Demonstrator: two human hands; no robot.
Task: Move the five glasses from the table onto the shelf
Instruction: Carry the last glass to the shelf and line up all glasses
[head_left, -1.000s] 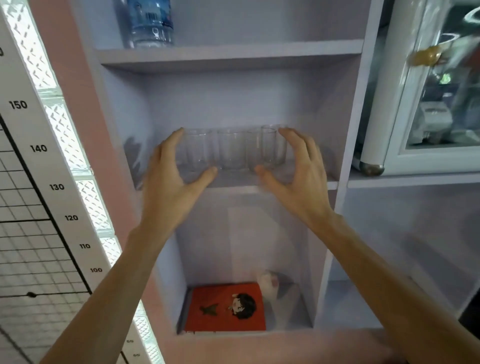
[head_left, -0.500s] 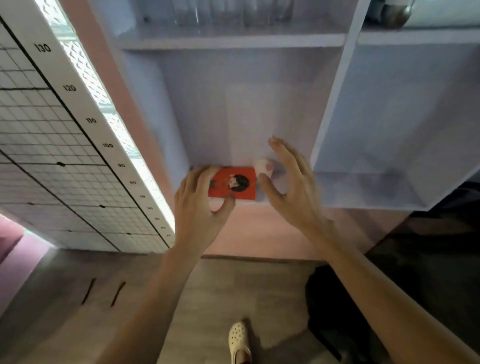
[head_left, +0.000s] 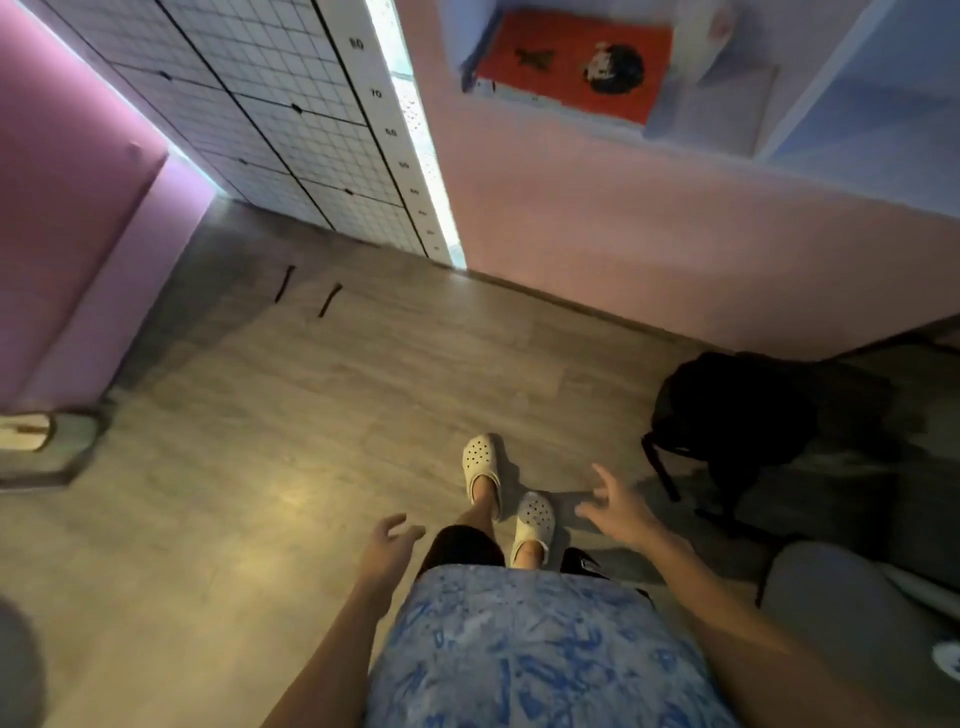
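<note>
Both hands, left hand (head_left: 387, 545) and right hand (head_left: 621, 506), hang empty; shelf (head_left: 727, 114) cut off.

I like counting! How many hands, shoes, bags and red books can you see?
Hands: 2, left hand and right hand
Shoes: 2, one, another
Black bags: 1
Red books: 1
Total: 6

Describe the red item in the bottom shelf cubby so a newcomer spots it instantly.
Start at the pale lilac shelf unit along the top edge of the view and find its lowest cubby. Lying flat on that cubby's floor is the red book. Nothing else there is red, and its cover shows a dark-haired cartoon head.
</note>
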